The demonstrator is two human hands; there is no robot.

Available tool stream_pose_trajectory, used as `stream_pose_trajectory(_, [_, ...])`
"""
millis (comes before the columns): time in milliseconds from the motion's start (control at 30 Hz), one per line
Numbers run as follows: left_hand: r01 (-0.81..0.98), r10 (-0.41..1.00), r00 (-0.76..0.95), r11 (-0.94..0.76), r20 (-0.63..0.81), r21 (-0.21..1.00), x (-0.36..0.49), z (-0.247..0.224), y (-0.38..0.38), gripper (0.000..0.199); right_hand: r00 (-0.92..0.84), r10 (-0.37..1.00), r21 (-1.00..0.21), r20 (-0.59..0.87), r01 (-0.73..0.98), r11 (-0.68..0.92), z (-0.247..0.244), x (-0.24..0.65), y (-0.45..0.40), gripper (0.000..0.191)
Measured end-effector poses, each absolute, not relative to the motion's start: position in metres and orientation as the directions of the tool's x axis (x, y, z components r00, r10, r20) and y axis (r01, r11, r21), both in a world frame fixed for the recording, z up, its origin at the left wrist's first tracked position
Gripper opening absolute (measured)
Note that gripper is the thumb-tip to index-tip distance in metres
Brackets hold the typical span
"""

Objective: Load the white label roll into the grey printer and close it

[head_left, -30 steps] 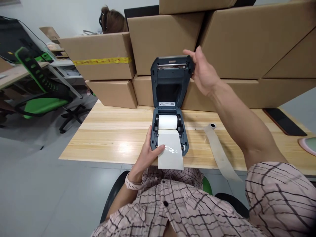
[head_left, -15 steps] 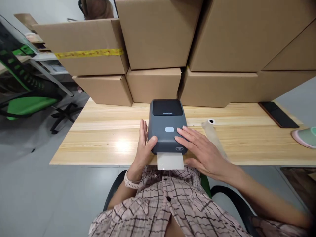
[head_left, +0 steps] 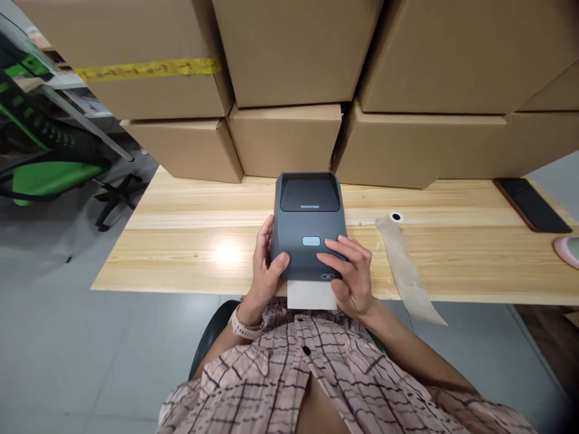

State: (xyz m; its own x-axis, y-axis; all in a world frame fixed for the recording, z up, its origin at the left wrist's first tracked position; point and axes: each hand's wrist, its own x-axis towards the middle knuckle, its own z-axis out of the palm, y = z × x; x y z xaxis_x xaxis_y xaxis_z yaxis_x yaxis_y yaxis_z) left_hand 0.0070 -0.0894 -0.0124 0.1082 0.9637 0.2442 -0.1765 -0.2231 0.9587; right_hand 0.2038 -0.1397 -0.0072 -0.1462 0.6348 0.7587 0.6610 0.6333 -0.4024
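Note:
A dark grey label printer (head_left: pixel 312 226) sits on the wooden table with its front toward me. A blank white label strip (head_left: pixel 312 295) sticks out of its front slot. My left hand (head_left: pixel 266 265) clasps the printer's left side, thumb on the top edge and fingers along the wall. On the right front corner lies my right hand (head_left: pixel 353 271), its bent fingers on the top beside the pale button (head_left: pixel 311 241). Its thumb is at the front edge close to the strip. The printer's underside is hidden.
Right of the printer, a small roll (head_left: pixel 396 217) trails a crumpled translucent strip (head_left: pixel 407 274) over the table's front edge. A phone (head_left: pixel 532 205) lies farther right, near a pink-rimmed object (head_left: pixel 567 250). Cardboard boxes (head_left: pixel 284 141) are stacked behind. A green chair (head_left: pixel 58 178) stands left.
My right hand has drawn in, fingers more bent and wrapped on the printer's corner, forearm closer to my body. My left hand keeps its hold. The view has tilted down slightly.

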Motion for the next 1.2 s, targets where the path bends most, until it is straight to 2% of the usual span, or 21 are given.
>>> stream_pose_trajectory(100, [-0.088,0.96,0.046,-0.27,0.275,0.959,0.002,-0.018,-0.101,0.071,-0.114,0.626,-0.41,0.772,0.663,0.626,-0.003,0.205,-0.134,0.043])
stream_pose_trajectory(233, [0.111,0.915,-0.261,-0.289,0.309,0.951,-0.011,-0.029,-0.137,0.028,-0.072,0.639,-0.451,0.766,0.648,0.613,-0.001,0.201,-0.132,0.042])
stream_pose_trajectory(267, [0.112,0.947,-0.204,-0.229,0.248,0.967,-0.013,-0.029,-0.145,0.037,-0.064,0.642,-0.459,0.764,0.645,0.611,-0.001,0.2,-0.132,0.042])
stream_pose_trajectory(333, [0.114,0.998,0.049,-0.037,0.031,0.993,-0.015,-0.023,-0.155,0.053,-0.047,0.636,-0.464,0.77,0.644,0.609,-0.001,0.198,-0.132,0.041])
stream_pose_trajectory(367, [0.11,0.973,0.204,0.088,-0.109,0.99,-0.014,-0.018,-0.157,0.058,-0.037,0.63,-0.462,0.776,0.647,0.606,-0.001,0.196,-0.132,0.04])
stream_pose_trajectory(433, [0.089,0.832,0.449,0.322,-0.327,0.943,-0.011,-0.008,-0.153,0.062,-0.021,0.624,-0.457,0.781,0.661,0.595,0.0,0.195,-0.131,0.041])
stream_pose_trajectory(500, [0.047,0.725,0.566,0.446,-0.392,0.894,-0.01,0.001,-0.146,0.062,-0.03,0.632,-0.445,0.775,0.685,0.577,0.004,0.194,-0.132,0.043])
stream_pose_trajectory(600, [0.045,0.72,0.594,0.415,-0.358,0.909,-0.013,0.004,-0.14,0.06,-0.088,0.668,-0.384,0.739,0.76,0.524,0.013,0.195,-0.134,0.049])
stream_pose_trajectory(700, [0.102,0.74,0.574,0.36,-0.35,0.928,-0.017,-0.002,-0.142,0.061,-0.173,0.703,-0.273,0.69,0.837,0.474,0.027,0.198,-0.133,0.054])
stream_pose_trajectory(767, [0.117,0.762,0.541,0.35,-0.355,0.929,-0.018,-0.006,-0.145,0.061,-0.221,0.716,-0.219,0.663,0.857,0.467,0.035,0.201,-0.129,0.05])
stream_pose_trajectory(867, [0.114,0.81,0.497,0.294,-0.311,0.949,-0.022,-0.009,-0.148,0.063,-0.291,0.726,-0.21,0.624,0.832,0.513,0.043,0.203,-0.12,0.039])
stream_pose_trajectory(933, [0.106,0.895,0.387,0.194,-0.22,0.975,-0.025,-0.008,-0.148,0.065,-0.322,0.735,-0.242,0.597,0.801,0.548,0.042,0.204,-0.116,0.032])
stream_pose_trajectory(1000, [0.099,0.989,0.14,0.035,-0.048,0.994,-0.027,-0.006,-0.145,0.06,-0.295,0.744,-0.297,0.599,0.781,0.549,0.033,0.204,-0.117,0.03])
stream_pose_trajectory(1067, [0.119,0.981,-0.106,-0.152,0.165,0.981,-0.027,-0.007,-0.139,0.041,-0.2,0.744,-0.387,0.637,0.752,0.533,0.016,0.203,-0.124,0.032])
stream_pose_trajectory(1100, [0.138,0.958,-0.155,-0.221,0.242,0.965,-0.025,-0.008,-0.137,0.03,-0.128,0.749,-0.454,0.65,0.725,0.518,0.006,0.202,-0.129,0.036])
stream_pose_trajectory(1133, [0.153,0.948,-0.139,-0.265,0.286,0.952,-0.023,-0.01,-0.135,0.032,-0.052,0.764,-0.533,0.643,0.687,0.495,-0.005,0.202,-0.134,0.043])
stream_pose_trajectory(1200, [0.158,0.958,0.019,-0.285,0.286,0.945,-0.017,-0.016,-0.133,0.061,0.076,0.819,-0.693,0.569,0.58,0.428,-0.026,0.2,-0.145,0.058])
